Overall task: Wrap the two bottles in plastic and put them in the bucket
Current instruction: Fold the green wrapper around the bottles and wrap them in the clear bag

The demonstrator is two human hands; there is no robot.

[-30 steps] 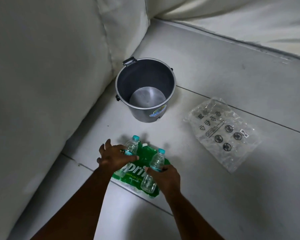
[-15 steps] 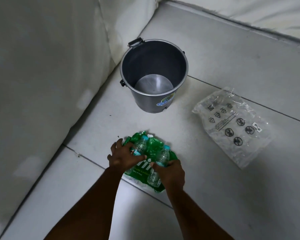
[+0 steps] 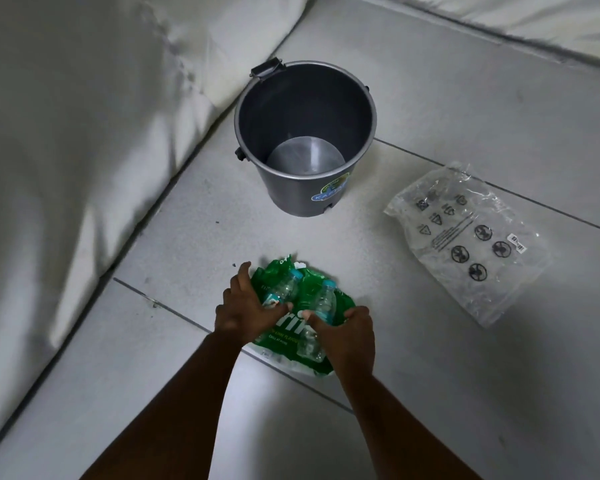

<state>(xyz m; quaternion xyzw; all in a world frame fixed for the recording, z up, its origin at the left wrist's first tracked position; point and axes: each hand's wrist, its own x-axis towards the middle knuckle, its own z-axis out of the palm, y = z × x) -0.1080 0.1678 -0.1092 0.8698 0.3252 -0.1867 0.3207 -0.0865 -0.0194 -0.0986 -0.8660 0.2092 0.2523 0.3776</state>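
Observation:
Two small clear bottles with blue caps lie side by side on a green printed plastic wrapper [image 3: 309,289] on the floor. My left hand [image 3: 245,308] grips the left bottle [image 3: 284,289] together with the wrapper's left edge. My right hand [image 3: 349,332] holds the right bottle [image 3: 323,306] and the wrapper's right side. The wrapper's edges curl up around the bottles. A grey metal bucket [image 3: 305,202] stands empty and upright on the floor just beyond them.
A clear plastic bag [image 3: 465,237] printed with black symbols lies flat to the right of the bucket. A white cushioned surface [image 3: 84,150] rises along the left, and white fabric [image 3: 534,22] runs across the top right. The floor is grey tile.
Both hands have pulled the two bottles closer together, and the green wrapper's far edge has bunched up around them. The view has shifted so the bucket looks nearer.

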